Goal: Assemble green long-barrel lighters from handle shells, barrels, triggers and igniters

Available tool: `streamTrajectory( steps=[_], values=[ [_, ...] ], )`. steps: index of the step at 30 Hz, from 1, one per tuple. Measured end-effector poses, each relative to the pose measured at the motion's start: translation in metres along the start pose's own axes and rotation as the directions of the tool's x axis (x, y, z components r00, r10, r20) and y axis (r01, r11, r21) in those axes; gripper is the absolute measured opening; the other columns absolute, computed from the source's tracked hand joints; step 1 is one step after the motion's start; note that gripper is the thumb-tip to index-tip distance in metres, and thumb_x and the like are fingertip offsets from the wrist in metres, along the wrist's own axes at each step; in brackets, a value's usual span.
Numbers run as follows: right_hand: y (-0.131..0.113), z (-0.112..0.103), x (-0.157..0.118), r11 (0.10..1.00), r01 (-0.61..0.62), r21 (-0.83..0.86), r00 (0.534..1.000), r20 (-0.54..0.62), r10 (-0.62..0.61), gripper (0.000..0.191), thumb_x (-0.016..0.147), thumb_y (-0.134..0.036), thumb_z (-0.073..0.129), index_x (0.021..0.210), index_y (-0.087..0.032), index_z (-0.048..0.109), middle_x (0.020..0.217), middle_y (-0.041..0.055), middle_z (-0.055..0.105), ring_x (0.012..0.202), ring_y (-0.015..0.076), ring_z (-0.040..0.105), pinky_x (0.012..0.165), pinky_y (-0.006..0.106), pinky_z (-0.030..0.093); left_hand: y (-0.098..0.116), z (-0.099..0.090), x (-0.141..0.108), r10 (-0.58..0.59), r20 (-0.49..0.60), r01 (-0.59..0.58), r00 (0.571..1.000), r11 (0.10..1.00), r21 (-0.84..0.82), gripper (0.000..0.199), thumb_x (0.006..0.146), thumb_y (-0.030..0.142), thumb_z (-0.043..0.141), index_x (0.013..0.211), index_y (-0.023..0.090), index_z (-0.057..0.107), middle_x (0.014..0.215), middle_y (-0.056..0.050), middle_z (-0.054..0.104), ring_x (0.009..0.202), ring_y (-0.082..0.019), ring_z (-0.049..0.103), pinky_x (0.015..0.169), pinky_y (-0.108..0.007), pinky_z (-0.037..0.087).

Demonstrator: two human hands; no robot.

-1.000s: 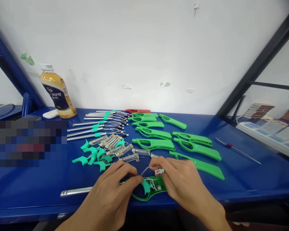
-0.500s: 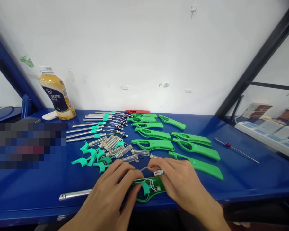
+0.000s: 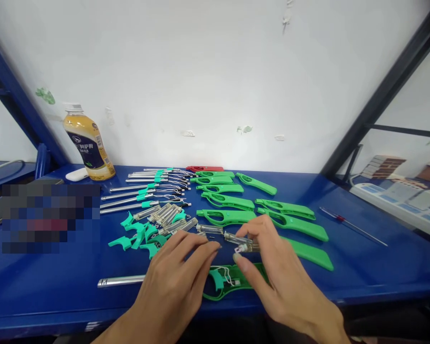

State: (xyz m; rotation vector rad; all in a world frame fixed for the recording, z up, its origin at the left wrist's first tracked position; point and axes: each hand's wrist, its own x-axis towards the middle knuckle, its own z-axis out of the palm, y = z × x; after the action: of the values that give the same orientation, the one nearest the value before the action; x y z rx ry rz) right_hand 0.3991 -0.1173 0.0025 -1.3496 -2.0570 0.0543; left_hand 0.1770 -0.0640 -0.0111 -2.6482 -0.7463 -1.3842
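Note:
A green lighter shell half (image 3: 215, 295) lies open at the table's front edge. Inside it sit a teal trigger (image 3: 218, 279) and white wires, and a silver metal tube (image 3: 122, 282) extends to the left. Above the shell, my left hand (image 3: 179, 272) has thumb and fingertips pinched; whatever is between them is too small to name. My right hand (image 3: 279, 272) curls around a clear lighter fuel tank (image 3: 252, 247), whose whitish valve end points left between thumb and fingers. Another clear tank (image 3: 232, 237) lies just behind these fingers.
Clear fuel tanks (image 3: 168, 213) and teal triggers (image 3: 139, 231) are heaped behind my left hand. Wired metal tubes (image 3: 129, 205) lie farther back. Green shell halves (image 3: 297, 224) and a screwdriver (image 3: 351, 224) lie to the right. A bottle (image 3: 89, 143) stands back left.
My right hand has turned and shifted slightly right, its fingers lifting and the fuel tank now showing. My left hand has come off the trigger, its fingertips now pinched above the shell.

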Motion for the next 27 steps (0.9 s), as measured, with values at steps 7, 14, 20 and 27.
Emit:
streamTrajectory(
  steps=[7,14,20,27],
  values=[
    [0.0082,0.0072,0.0031,0.992,0.117,0.048,0.993,-0.021,-0.116,0.015,0.115,-0.024,0.047,0.124,-0.027,0.059,0.111,0.0041,0.063,0.090,0.0183,0.070,0.072,0.032,0.053,0.0012,0.0006,0.0007,-0.006,0.001,0.006,1.000,1.000,-0.030,0.017,0.105,0.004,0.060,0.113,0.018,0.066,0.101,-0.002,0.072,0.092,-0.018,0.063,0.089,-0.032,0.053],
    [0.0082,0.0090,0.0030,0.990,0.140,0.028,0.990,-0.033,-0.139,0.017,0.116,-0.026,0.048,0.127,-0.026,0.061,0.111,0.0048,0.065,0.086,0.0181,0.072,0.069,0.032,0.054,0.0019,0.0006,-0.0002,-0.011,0.031,0.013,0.999,0.998,-0.062,0.018,0.105,0.003,0.059,0.112,0.019,0.065,0.101,-0.002,0.071,0.091,-0.018,0.062,0.088,-0.032,0.053],
    [0.0079,0.0093,0.0031,0.991,0.128,0.024,0.992,-0.014,-0.128,0.017,0.116,-0.026,0.048,0.126,-0.026,0.062,0.112,0.0048,0.066,0.089,0.0186,0.073,0.070,0.032,0.054,0.0029,0.0003,-0.0006,-0.016,0.047,0.019,0.999,0.998,-0.068,0.018,0.105,0.003,0.059,0.112,0.019,0.065,0.100,-0.002,0.071,0.089,-0.018,0.062,0.087,-0.033,0.053],
    [0.0073,0.0077,0.0036,0.991,0.130,0.024,0.991,-0.009,-0.130,0.017,0.116,-0.027,0.048,0.126,-0.027,0.062,0.111,0.0041,0.067,0.087,0.0180,0.073,0.070,0.031,0.054,0.0031,0.0007,-0.0018,-0.016,0.048,0.018,0.999,0.999,-0.050,0.018,0.105,0.003,0.058,0.111,0.019,0.064,0.099,-0.002,0.072,0.087,-0.018,0.062,0.085,-0.034,0.053]
  ],
)
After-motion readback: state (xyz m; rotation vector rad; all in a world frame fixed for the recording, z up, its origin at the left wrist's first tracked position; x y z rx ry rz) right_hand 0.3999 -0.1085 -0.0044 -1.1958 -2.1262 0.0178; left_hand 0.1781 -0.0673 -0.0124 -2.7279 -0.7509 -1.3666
